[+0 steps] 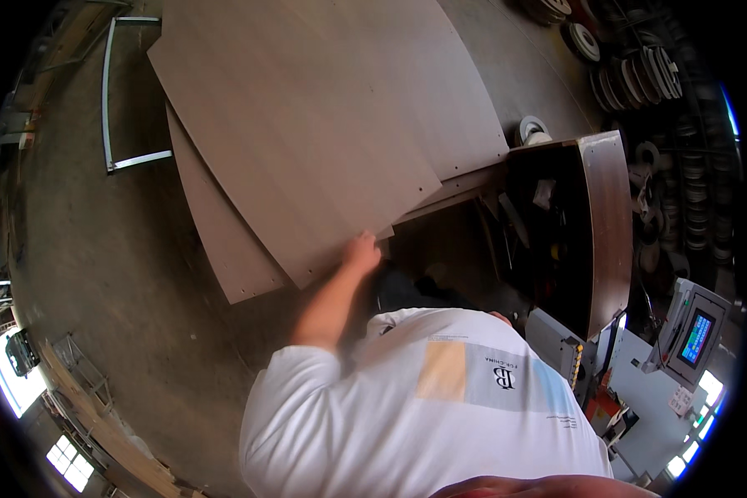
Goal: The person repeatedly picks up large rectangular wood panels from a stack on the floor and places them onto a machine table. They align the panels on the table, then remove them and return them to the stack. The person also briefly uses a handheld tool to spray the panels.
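Observation:
My left hand (361, 251) is at the near edge of a large flat brown-grey board (307, 108), with its fingers closed round that edge. This board is the upper one of several stacked sheets, with small dark holes near its edge. A lower board (228, 257) sticks out at an angle to the left, and another board (465, 124) shows on the right. Beyond my shirt, a small patch of skin shows on the right side; my right hand itself cannot be seen.
To the right stands an open dark cabinet (602, 224) with a wooden side. A control box with a lit screen (697, 339) is at the lower right. Rolls of edge strip (639, 79) stand at the far right. A metal frame (108, 91) lies on the floor at left.

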Available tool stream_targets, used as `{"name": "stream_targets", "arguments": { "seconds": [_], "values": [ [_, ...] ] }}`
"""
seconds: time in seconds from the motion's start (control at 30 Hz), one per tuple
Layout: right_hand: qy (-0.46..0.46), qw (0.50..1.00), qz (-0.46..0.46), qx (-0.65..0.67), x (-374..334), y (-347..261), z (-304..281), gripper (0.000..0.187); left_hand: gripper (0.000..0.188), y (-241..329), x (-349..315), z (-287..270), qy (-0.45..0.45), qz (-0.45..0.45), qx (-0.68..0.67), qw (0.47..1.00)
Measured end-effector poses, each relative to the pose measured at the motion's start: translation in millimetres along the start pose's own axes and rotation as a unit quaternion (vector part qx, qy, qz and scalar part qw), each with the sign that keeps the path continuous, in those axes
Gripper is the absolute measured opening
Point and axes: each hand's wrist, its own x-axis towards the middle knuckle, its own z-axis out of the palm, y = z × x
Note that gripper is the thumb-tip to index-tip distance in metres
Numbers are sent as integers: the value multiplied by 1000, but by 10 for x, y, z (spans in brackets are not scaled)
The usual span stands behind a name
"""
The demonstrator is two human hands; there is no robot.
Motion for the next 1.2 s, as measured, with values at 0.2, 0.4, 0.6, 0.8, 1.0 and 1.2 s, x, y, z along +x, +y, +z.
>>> {"name": "stream_targets", "arguments": {
  "seconds": [0.2,0.4,0.6,0.8,1.0,1.2],
  "values": [
    [-30,999,5,39,154,91,13,33,40,-482,-902,399,233,-394,-204,865],
    [-50,999,-12,7,539,870,-7,35,68,-1994,-1498,1126,220,-642,-427,597],
    [0,995,-21,-99,308,523,-176,37,91,-2169,-962,1118,252,-512,-520,635],
    [-7,991,-49,-124,624,1048,-259,42,91,-1887,-1080,736,192,-502,-584,608],
    [14,932,-52,-358,620,131,-405,44,97,-1026,-1066,565,218,-525,-564,599],
    [-30,954,-249,-164,1227,-489,-281,50,88,520,-926,222,178,-395,-684,586]
  ]
}}
